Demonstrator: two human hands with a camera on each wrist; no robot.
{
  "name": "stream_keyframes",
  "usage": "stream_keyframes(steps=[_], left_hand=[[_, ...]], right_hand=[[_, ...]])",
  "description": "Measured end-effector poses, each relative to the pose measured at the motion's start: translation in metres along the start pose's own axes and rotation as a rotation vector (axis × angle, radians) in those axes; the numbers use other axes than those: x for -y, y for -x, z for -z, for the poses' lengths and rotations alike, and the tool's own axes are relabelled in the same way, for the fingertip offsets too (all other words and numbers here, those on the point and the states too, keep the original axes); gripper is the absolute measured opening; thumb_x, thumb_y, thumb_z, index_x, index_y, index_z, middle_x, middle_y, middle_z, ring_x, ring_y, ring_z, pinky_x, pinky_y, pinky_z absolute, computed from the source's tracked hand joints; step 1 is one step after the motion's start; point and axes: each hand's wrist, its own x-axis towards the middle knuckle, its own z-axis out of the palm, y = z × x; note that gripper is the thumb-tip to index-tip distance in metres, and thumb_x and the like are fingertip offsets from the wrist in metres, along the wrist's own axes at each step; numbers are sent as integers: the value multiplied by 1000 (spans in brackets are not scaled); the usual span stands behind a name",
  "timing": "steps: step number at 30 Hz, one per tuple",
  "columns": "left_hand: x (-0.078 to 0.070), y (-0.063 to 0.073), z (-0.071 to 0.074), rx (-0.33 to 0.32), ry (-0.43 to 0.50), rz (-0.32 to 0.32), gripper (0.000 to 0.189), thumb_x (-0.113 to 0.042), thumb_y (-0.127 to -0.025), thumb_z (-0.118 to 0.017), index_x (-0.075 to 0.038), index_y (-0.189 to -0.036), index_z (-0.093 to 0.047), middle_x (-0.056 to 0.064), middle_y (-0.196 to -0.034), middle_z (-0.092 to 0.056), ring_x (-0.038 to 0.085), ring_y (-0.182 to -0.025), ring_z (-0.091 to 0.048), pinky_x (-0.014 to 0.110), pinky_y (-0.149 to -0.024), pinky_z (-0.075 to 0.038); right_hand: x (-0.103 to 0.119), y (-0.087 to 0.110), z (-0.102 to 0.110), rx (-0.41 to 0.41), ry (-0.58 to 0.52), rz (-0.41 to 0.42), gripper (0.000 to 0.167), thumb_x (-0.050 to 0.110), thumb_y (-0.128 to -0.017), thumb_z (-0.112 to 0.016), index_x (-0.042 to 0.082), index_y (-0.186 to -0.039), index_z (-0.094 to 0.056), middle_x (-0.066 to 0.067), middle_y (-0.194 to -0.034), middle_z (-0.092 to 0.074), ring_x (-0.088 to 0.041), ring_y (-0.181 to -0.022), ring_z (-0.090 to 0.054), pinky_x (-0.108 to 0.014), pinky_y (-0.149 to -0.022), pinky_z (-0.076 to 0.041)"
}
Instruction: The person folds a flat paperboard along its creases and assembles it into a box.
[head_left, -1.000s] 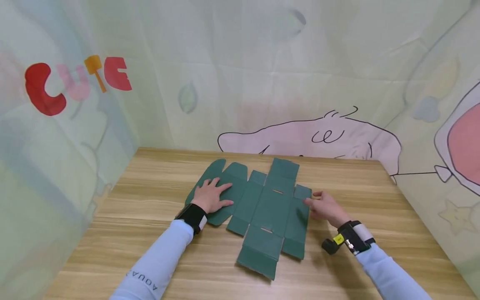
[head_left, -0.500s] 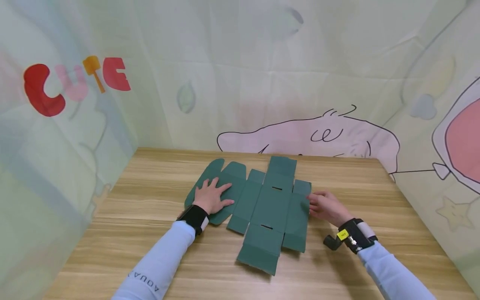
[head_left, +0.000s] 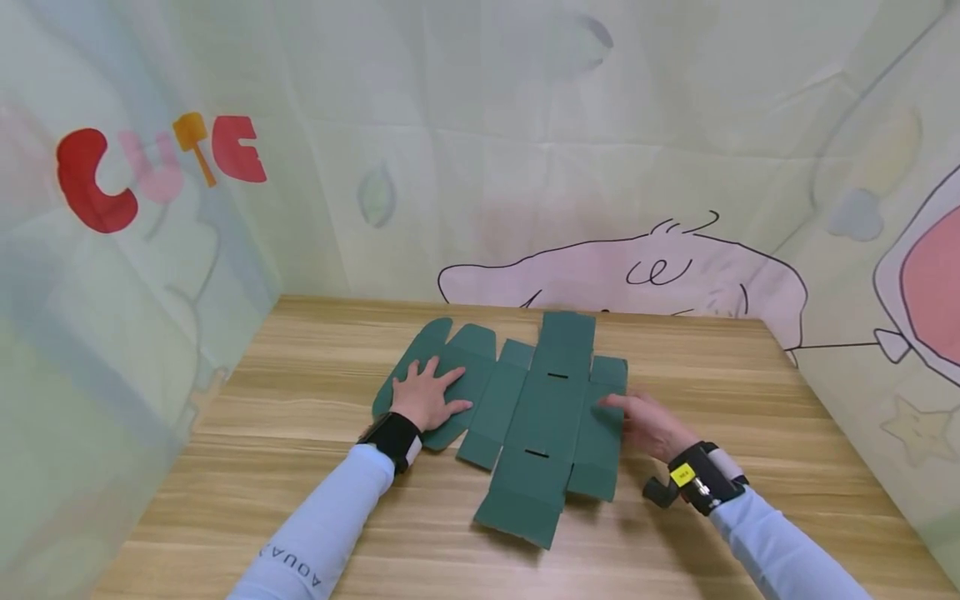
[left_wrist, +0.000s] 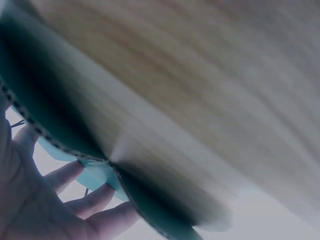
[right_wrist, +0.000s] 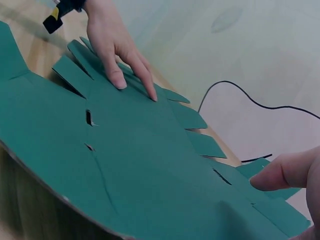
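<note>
Since 1 s ago: right hand (head_left: 654, 427) reaches farther over 3 o'clock edge of green cardboard (head_left: 551, 412), 1 digit now on top; small flap (head_left: 609, 371) at 2 o'clock lies flatter, as does 6 o'clock panel. Left hand (head_left: 423, 400) unchanged at 9 o'clock, fingers spread apart, resting on cardboard. Right hand clamped on cardboard edge, other fingers mostly hidden. Cardboard: unfolded carton blank, mid-tabletop (head_left: 322, 367). Left wrist view alone shows corrugated rim (left_wrist: 55, 140).
</note>
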Motion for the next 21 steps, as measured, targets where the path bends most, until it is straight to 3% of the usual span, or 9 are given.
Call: stream_keyframes(steps=[5, 8, 12, 21], left_hand=[[0, 1, 1, -4, 2, 4, 66, -63, -96, -54, -36, -154, -40, 12, -166, -29, 47, -152, -25, 72, -113, -32], [1, 1, 1, -5, 6, 14, 66, -62, -96, -54, -37, -155, -39, 12, -166, -28, 47, -152, -24, 72, -112, -31], [1, 2, 0, -13, 12, 30, 66, -62, -95, -55, -37, -154, -40, 12, -166, -28, 47, -151, -25, 74, -111, -32], [-3, 11, 5, 1, -28, 59, 68, -66, -94, -55, -38, -154, -41, 12, -164, -32, 46, -147, -33, 68, -102, -45]], right_hand=[[-3, -1, -5, 20, 12, 25, 84, 10, -101, -49, -7, -157, 10, -32, -165, -1, -48, -154, -11, -61, -123, -19], [-4, -3, -8, 33, 38, 49, 90, 5, -96, -57, -3, -159, 7, -33, -164, -12, -45, -149, -26, -61, -120, -27], [-5, -6, -8, 29, 70, 75, 90, 0, -93, -61, -3, -159, 0, -34, -162, -19, -39, -144, -36, -60, -119, -32], [5, -14, -1, -17, 189, 63, 88, 3, -95, -61, -8, -158, -1, -37, -159, -22, -49, -146, -33, -60, -115, -37]])
